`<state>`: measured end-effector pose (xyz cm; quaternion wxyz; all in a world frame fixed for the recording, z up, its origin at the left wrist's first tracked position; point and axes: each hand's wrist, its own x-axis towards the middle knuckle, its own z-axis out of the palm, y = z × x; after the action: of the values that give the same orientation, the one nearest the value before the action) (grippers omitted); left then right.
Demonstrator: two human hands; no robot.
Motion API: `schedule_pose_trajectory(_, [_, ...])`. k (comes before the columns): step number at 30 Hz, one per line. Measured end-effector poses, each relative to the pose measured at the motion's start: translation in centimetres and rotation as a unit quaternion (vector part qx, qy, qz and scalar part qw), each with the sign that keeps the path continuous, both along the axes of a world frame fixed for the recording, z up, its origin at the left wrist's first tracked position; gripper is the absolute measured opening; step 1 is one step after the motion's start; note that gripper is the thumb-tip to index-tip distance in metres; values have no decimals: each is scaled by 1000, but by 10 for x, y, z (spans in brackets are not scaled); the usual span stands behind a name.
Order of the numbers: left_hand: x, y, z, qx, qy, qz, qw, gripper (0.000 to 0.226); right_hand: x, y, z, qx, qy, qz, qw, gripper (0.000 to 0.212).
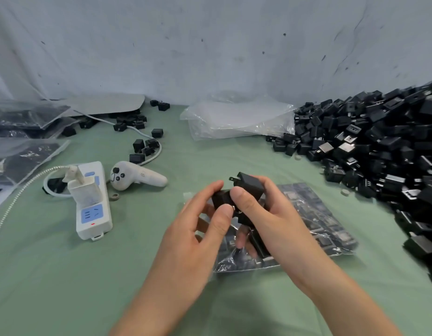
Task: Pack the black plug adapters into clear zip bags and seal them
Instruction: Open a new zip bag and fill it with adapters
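Clear zip bag [236, 264], black adapters [314, 214] inside

Single head-worn wide-angle view, facing forward and down, close above green table [64, 275].

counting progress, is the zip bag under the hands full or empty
Mostly full: rows of black adapters show through the zip bag lying flat on the table. Sealed or not, cannot tell.
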<state>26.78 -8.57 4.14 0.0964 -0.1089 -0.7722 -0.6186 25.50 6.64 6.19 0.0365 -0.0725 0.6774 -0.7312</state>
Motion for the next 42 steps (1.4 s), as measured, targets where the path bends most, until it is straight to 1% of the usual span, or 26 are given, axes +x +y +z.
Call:
schedule_pose_trajectory(2, [-3,-2,3,37,-15,-16,999,34,-1,-1,0,9,3,-1,1000,41])
schedule_pose_trajectory(4, [-4,-5,6,72,-30,-35,996,21,-3,-1,-2,14,13,-2,1000,41])
schedule_pose_trajectory(5, [-3,-5,5,78,-38,-39,995,18,-5,-1,-3,15,17,-4,1000,40])
schedule_pose_trajectory(7, [-2,-4,2,83,-53,-41,994,20,-8,-4,-5,11,21,-14,1000,38])
schedule_pose_trajectory(9, [-3,-8,0,77,-67,-15,995,26,-12,-4,-7,6,22,-34,999,38])
schedule_pose_trajectory(11, [-7,-22,-2,38,-83,50,995,28,-16,1,-8,3,23,-60,998,39])
schedule_pose_trajectory(13, [-10,-42,-8,-38,-97,116,988,25,-19,10,-8,-4,20,-85,996,37])
schedule_pose_trajectory(15, [-9,-54,-15,-144,-101,148,973,26,-20,20,-10,-8,15,-107,994,35])
schedule_pose_trajectory(16, [-7,-55,-19,-178,-103,153,967,28,-21,24,-12,-6,14,-115,993,34])
schedule_pose_trajectory(17, [-6,-54,-22,-190,-109,149,964,30,-21,26,-15,-2,14,-121,992,32])
schedule_pose_trajectory(19, [-4,-47,-29,-163,-136,113,971,33,-22,29,-21,9,11,-131,991,30])
schedule_pose_trajectory(21, [-4,-39,-33,-101,-180,64,976,34,-24,29,-25,7,3,-135,991,30])
schedule_pose_trajectory(23, [-4,-35,-36,-30,-219,33,975,35,-25,29,-26,-1,-7,-135,991,31])
schedule_pose_trajectory(25, [-4,-33,-35,39,-246,14,968,34,-25,30,-26,-14,-14,-133,991,31])
schedule_pose_trajectory(27, [-4,-32,-33,133,-266,-3,955,31,-25,31,-27,-23,-20,-130,991,31])
schedule_pose_trajectory(28, [-4,-31,-32,177,-267,0,947,28,-24,31,-27,-25,-22,-130,991,32])
schedule_pose_trajectory(29, [-4,-30,-32,201,-263,12,944,24,-24,31,-28,-26,-23,-130,991,32])
schedule_pose_trajectory(31, [-2,-27,-35,192,-247,33,949,20,-23,32,-28,-28,-25,-129,991,32])
schedule_pose_trajectory(34, [0,-19,-38,118,-206,61,969,12,-22,33,-29,-28,-27,-127,991,33])
schedule_pose_trajectory(38, [0,-9,-40,96,-183,102,973,25,-19,33,-33,-23,-27,-123,992,33])
schedule_pose_trajectory(41, [2,-9,-40,66,-203,94,972,28,-16,31,-36,-15,-24,-117,993,33])
schedule_pose_trajectory(42, [3,-11,-39,70,-214,90,970,27,-15,30,-37,-13,-24,-114,993,33])
